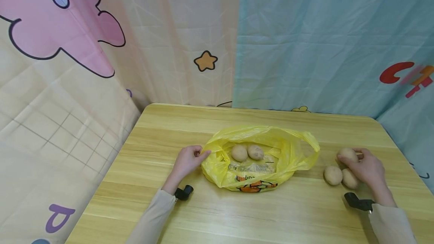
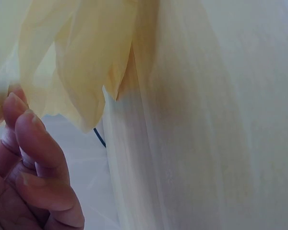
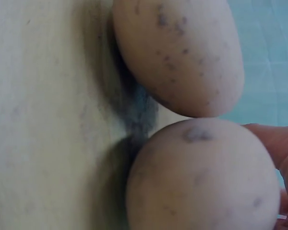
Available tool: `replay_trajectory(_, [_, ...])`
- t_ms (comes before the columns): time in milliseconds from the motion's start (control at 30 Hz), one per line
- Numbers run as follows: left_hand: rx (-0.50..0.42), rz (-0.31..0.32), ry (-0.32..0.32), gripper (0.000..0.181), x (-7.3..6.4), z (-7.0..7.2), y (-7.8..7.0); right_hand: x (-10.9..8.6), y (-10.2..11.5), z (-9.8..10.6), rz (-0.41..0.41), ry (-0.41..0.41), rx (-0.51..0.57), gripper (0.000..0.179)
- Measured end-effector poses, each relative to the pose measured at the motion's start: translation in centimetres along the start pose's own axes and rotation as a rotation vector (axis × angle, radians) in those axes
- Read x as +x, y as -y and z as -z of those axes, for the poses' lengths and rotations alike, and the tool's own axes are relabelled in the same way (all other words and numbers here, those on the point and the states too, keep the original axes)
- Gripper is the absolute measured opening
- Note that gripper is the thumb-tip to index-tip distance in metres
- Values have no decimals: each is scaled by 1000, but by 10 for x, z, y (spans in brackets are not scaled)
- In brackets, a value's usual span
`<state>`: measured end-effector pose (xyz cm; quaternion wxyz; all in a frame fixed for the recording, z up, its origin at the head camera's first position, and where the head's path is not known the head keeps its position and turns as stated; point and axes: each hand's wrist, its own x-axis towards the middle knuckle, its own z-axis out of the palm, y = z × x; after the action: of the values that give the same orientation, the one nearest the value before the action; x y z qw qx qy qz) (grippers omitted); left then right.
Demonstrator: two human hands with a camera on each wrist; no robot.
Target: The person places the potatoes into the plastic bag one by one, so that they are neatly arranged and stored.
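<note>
A yellow plastic bag (image 1: 215, 170) lies open-mouthed on the table, with orange and black print on its front. Inside it are two potatoes, a left one (image 1: 239, 153) and a right one (image 1: 255, 152). My left hand (image 1: 187, 161) pinches the bag's left edge between thumb and fingers; the thin yellow film (image 2: 81, 72) fills the upper left of the left wrist view. At the right, my right hand (image 1: 369, 166) grips a potato (image 1: 347, 154) with thumb and fingers. Two more potatoes, one (image 1: 333, 175) and another (image 1: 350, 179), lie just in front of it. Dark spots mark the potatoes (image 3: 182, 57) in the right wrist view.
The light wooden table (image 1: 237, 217) ends at a cream curtain (image 1: 169, 48) and a blue curtain (image 1: 322, 48) behind. A bag handle loop (image 1: 313, 142) sticks out rightward, towards the loose potatoes. Each wrist carries a black camera mount, such as the left one (image 1: 184, 192).
</note>
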<state>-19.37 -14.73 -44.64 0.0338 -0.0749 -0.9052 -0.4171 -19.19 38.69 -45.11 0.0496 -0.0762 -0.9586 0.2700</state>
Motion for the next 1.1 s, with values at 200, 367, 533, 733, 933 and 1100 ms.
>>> replay_trajectory(200, [-6,-2,0,45,0,0,1,-2,4,3,-6,-25,13,71])
replay_trajectory(367, [-10,-6,2,46,0,0,1,-3,8,5,-4,-50,26,71])
replay_trajectory(533, [-11,-9,3,47,0,0,1,-5,13,8,5,-62,45,70])
replay_trajectory(733, [-11,-10,1,46,0,0,1,-7,19,9,20,-86,49,69])
replay_trajectory(933, [-12,-8,3,46,-1,1,1,-8,24,11,23,-98,51,69])
replay_trajectory(1100, [-17,-12,3,45,-1,0,2,-10,30,12,32,-112,56,69])
